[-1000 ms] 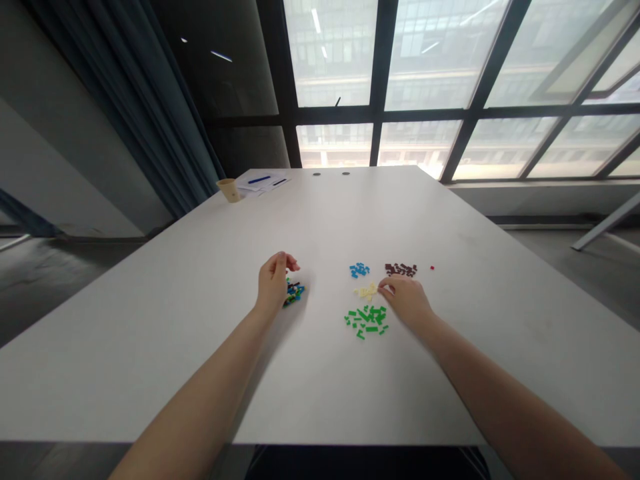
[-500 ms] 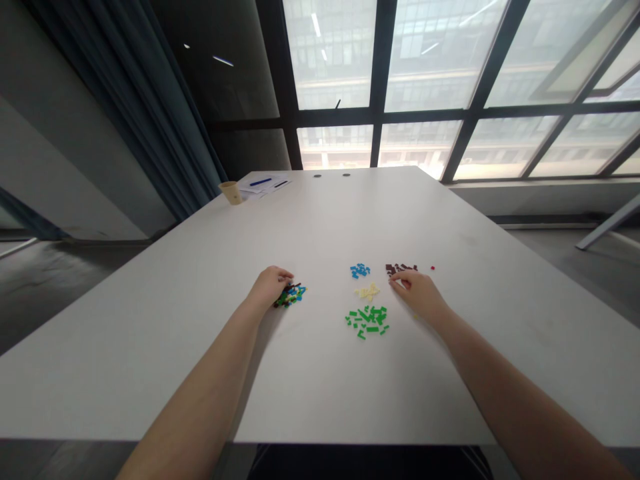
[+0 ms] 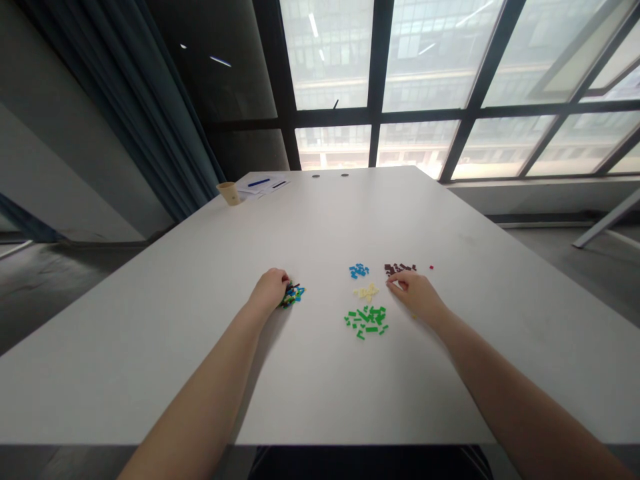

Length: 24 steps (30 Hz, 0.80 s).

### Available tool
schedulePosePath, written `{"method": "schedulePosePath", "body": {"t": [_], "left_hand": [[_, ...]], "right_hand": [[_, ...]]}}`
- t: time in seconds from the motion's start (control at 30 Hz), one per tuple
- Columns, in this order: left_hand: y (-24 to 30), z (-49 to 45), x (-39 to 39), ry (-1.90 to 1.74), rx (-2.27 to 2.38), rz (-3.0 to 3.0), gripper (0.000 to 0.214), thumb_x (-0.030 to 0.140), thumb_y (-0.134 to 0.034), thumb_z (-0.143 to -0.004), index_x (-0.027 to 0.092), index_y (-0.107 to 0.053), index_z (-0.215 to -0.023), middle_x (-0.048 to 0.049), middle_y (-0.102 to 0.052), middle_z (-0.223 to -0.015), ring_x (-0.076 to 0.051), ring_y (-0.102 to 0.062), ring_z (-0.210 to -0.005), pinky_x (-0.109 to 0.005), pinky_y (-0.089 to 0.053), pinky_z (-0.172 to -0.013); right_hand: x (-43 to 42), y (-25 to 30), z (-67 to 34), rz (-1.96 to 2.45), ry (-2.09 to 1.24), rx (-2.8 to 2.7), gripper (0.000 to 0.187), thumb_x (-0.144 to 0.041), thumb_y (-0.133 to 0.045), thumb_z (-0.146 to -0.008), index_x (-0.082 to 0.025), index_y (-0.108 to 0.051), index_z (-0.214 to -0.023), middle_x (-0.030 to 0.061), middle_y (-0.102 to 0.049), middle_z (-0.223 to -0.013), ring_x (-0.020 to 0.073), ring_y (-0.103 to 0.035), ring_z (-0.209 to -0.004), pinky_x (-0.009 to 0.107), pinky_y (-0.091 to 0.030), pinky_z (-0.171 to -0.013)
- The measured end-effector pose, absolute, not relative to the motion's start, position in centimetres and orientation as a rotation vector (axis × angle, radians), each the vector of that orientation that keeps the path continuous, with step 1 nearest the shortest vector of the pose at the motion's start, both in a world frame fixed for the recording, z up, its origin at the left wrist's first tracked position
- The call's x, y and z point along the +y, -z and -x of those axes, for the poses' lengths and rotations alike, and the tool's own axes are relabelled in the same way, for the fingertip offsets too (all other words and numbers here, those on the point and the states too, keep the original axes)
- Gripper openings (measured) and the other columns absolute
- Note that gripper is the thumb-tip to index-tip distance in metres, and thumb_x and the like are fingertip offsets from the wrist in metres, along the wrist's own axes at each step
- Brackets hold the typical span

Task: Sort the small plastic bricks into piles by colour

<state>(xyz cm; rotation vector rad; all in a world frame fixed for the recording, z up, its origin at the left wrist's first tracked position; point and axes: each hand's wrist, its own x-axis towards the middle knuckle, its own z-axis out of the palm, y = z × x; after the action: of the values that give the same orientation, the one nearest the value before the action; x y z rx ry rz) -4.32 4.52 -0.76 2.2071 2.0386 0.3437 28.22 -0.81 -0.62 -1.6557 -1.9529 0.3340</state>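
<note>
On the left, my left hand [image 3: 270, 289] rests against a mixed pile of small building bricks [image 3: 294, 293] in blue, green, dark brown and white. Its fingers are curled in at the pile's edge, and what they grip is hidden. My right hand [image 3: 417, 293] lies just in front of a group of dark brown bricks [image 3: 399, 268], covering part of it. Thumb and forefinger are pinched close to the table; anything between them is too small to name. Left of this hand are blue bricks [image 3: 359, 271], pale yellow bricks [image 3: 368, 292] and a wider spread of green bricks [image 3: 370, 320].
A single red brick [image 3: 431, 267] lies right of the brown ones, and a small yellow piece [image 3: 414, 317] is by my right wrist. Toward the far left of the white table [image 3: 320, 373] stand a paper cup [image 3: 229, 194] and papers [image 3: 257, 189] with pens.
My left fingers have curled in further at the mixed pile. My right hand stays by the brown bricks with only a slight shift of its fingers.
</note>
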Motion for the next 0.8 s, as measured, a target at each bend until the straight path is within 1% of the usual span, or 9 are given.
{"method": "schedulePosePath", "body": {"t": [0.1, 0.27, 0.37, 0.47, 0.63, 0.7, 0.8], "left_hand": [[1.1, 4.1, 4.6, -0.342, 2.056, -2.230, 0.017, 0.015, -0.046, -0.069, 0.016, -0.062, -0.062, -0.0112, -0.065, -0.076, -0.021, -0.060, -0.072, -0.028, -0.043, -0.067], [1.3, 3.9, 4.6, -0.380, 2.094, -2.271, 0.018, 0.014, -0.041, -0.073, 0.016, -0.058, -0.067, -0.0133, -0.063, -0.081, -0.022, -0.059, -0.077, -0.029, -0.043, -0.068], [0.8, 3.7, 4.4, -0.423, 2.104, -2.255, 0.018, 0.015, -0.039, -0.075, 0.015, -0.057, -0.072, -0.0118, -0.062, -0.076, -0.021, -0.058, -0.072, -0.029, -0.042, -0.065], [0.0, 3.4, 3.9, -0.536, 2.051, -2.153, 0.014, 0.018, -0.042, -0.074, 0.015, -0.056, -0.077, -0.0080, -0.061, -0.071, -0.019, -0.056, -0.066, -0.029, -0.041, -0.062], [-0.5, 2.2, 3.2, -0.831, 1.694, -1.837, 0.021, 0.021, -0.047, -0.072, 0.015, -0.058, -0.090, -0.0039, -0.061, -0.071, -0.014, -0.055, -0.064, -0.026, -0.041, -0.062], [-0.6, 1.6, 2.9, -0.875, 1.501, -1.567, 0.020, 0.023, -0.050, -0.072, 0.014, -0.060, -0.087, -0.0034, -0.061, -0.071, -0.011, -0.054, -0.061, -0.024, -0.041, -0.058], [-0.9, 0.4, 2.3, -0.899, 1.250, -1.190, 0.016, 0.023, -0.059, -0.067, 0.012, -0.061, -0.079, -0.0019, -0.059, -0.069, -0.007, -0.051, -0.055, -0.018, -0.039, -0.053]], "right_hand": [[-0.8, 0.7, -28.2, 1.648, -0.324, -1.962, 0.022, -0.029, -0.047, -0.073, -0.020, -0.067, -0.075, 0.0023, -0.060, -0.066, 0.0129, -0.048, -0.056, 0.025, -0.037, -0.056], [-0.7, 0.7, -28.3, 1.660, -0.336, -1.976, 0.022, -0.030, -0.047, -0.073, -0.020, -0.067, -0.076, 0.0025, -0.060, -0.067, 0.0131, -0.049, -0.057, 0.025, -0.038, -0.057], [-0.6, 0.7, -28.4, 1.668, -0.337, -1.978, 0.023, -0.030, -0.047, -0.074, -0.020, -0.067, -0.077, 0.0020, -0.059, -0.064, 0.0134, -0.049, -0.057, 0.025, -0.037, -0.057], [-0.6, 0.7, -28.4, 1.671, -0.346, -1.978, 0.023, -0.031, -0.046, -0.074, -0.020, -0.066, -0.077, 0.0020, -0.058, -0.065, 0.0135, -0.049, -0.057, 0.025, -0.037, -0.057], [-0.7, 0.6, -28.3, 1.672, -0.353, -1.979, 0.023, -0.030, -0.046, -0.074, -0.019, -0.066, -0.077, 0.0022, -0.058, -0.064, 0.0134, -0.049, -0.058, 0.025, -0.037, -0.058], [-0.8, 0.5, -28.3, 1.665, -0.355, -1.979, 0.023, -0.030, -0.046, -0.074, -0.019, -0.066, -0.078, 0.0024, -0.058, -0.066, 0.0134, -0.049, -0.059, 0.025, -0.037, -0.058], [-0.8, 0.4, -28.3, 1.648, -0.353, -1.986, 0.023, -0.030, -0.046, -0.074, -0.019, -0.066, -0.077, 0.0022, -0.058, -0.065, 0.0132, -0.049, -0.058, 0.025, -0.037, -0.059]]}}
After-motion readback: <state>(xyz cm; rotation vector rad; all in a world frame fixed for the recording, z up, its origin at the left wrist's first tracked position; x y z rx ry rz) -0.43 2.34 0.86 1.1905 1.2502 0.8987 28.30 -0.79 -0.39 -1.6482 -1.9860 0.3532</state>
